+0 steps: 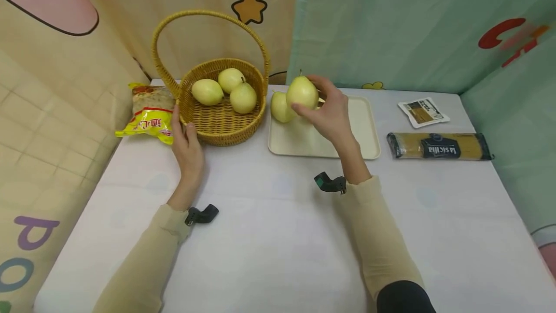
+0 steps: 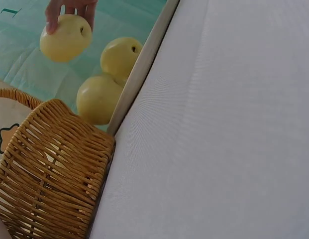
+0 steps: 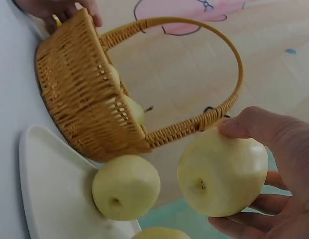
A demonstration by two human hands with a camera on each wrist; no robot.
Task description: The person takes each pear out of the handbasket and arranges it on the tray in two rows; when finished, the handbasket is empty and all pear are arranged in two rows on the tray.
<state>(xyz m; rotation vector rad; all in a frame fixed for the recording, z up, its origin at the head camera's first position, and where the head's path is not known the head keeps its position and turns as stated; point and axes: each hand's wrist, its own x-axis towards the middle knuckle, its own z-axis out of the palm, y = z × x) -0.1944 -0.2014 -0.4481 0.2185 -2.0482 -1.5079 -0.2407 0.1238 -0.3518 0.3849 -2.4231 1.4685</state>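
Note:
My right hand [image 1: 333,112] holds a pale yellow-green pear [image 1: 302,92] between thumb and fingers, stem up, above a cream tray [image 1: 357,129]. Two more pears sit on that tray; one pear [image 1: 281,108] shows beside the held one, and the other is mostly hidden behind the hand. Left of the tray stands a wicker basket [image 1: 226,135] with a tall arched handle. Inside it lie three pears [image 1: 243,97]. At the basket's left side, my left hand [image 1: 189,153] grips the rim, its thumb at the edge and its fingers along the outer wall.
A yellow and red snack bag [image 1: 149,115] lies against the basket's left side. To the right of the tray are a small white packet [image 1: 423,112] and a long pack of pasta [image 1: 438,146]. Curtains [image 1: 391,23] hang behind the white table [image 1: 260,235].

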